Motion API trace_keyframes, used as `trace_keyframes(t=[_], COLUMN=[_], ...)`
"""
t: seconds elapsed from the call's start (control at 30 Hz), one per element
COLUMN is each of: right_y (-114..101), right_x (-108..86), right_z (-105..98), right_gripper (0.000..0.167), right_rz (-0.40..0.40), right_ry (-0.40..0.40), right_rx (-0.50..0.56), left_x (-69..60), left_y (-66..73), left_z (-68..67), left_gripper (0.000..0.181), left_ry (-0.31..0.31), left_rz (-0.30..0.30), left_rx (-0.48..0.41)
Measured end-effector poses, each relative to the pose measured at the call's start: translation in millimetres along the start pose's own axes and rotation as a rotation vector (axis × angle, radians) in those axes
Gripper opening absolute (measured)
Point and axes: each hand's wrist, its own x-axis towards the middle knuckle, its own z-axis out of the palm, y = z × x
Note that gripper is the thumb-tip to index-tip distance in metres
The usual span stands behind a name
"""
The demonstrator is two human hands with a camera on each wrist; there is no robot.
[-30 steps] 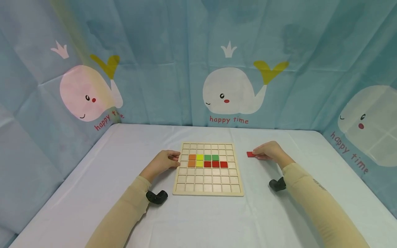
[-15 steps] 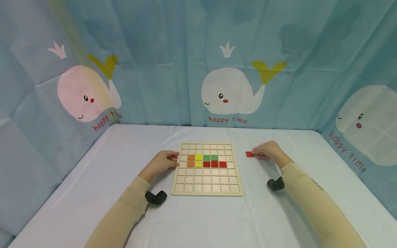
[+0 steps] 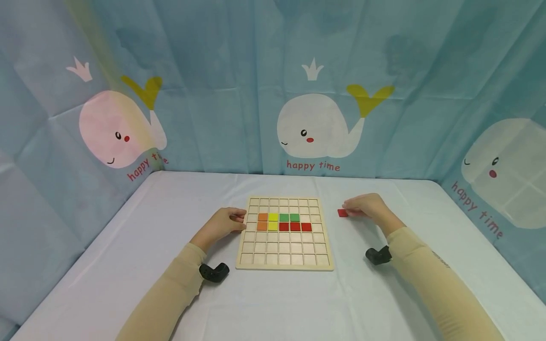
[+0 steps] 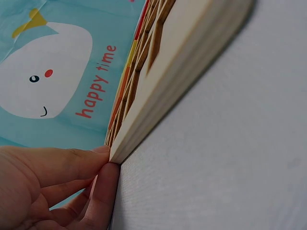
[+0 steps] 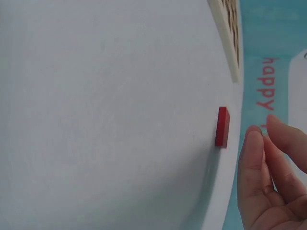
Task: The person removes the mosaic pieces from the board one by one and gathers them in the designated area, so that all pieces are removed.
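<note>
A square wooden grid board (image 3: 285, 260) lies on the white table in the head view. Orange (image 3: 262, 217), yellow (image 3: 273, 217), green (image 3: 284, 217) and red tiles (image 3: 295, 227) fill some cells in two rows. My left hand (image 3: 222, 221) grips the board's left edge; the left wrist view has thumb and fingers against its wooden rim (image 4: 158, 91). Right of the board, one red tile (image 5: 222, 127) lies on the table. Just above and beside it hovers my right hand (image 3: 366, 206), its fingertips (image 5: 254, 136) apart from the tile and holding nothing.
A black wrist device (image 3: 214, 273) sits at the left wrist, another black device (image 3: 378, 255) at the right. Blue cloth (image 3: 213, 128) with printed whales hangs behind the white table (image 3: 281, 303) and along both sides.
The fingers of my right hand have come off the red tile and shifted slightly up and left over it. The left hand stays at the board's edge.
</note>
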Motion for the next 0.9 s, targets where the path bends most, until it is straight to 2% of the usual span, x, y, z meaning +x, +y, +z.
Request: trace_keyframes(t=[0.3, 0.73, 0.9], right_y=[-8.3, -19.0, -21.4], right_x=[-9.7, -15.5, -15.8], right_z=[11.1, 30.9, 36.1], right_gripper=[0.044, 0.039, 0.038], right_rz=[-0.098, -0.11, -0.131], right_ry=[-0.08, -0.08, -0.091], right_rx=[0.106, 0.023, 0.029], left_x=[0.1, -1.0, -2.6], left_y=[-1.1, 0.6, 1.3], left_z=[0.6, 0.8, 0.1], left_gripper=[0.05, 0.049, 0.049], left_ry=[-0.003, 0.007, 0.006], left_rz=[-0.006, -0.002, 0.0], left_rx=[-0.014, -0.011, -0.016])
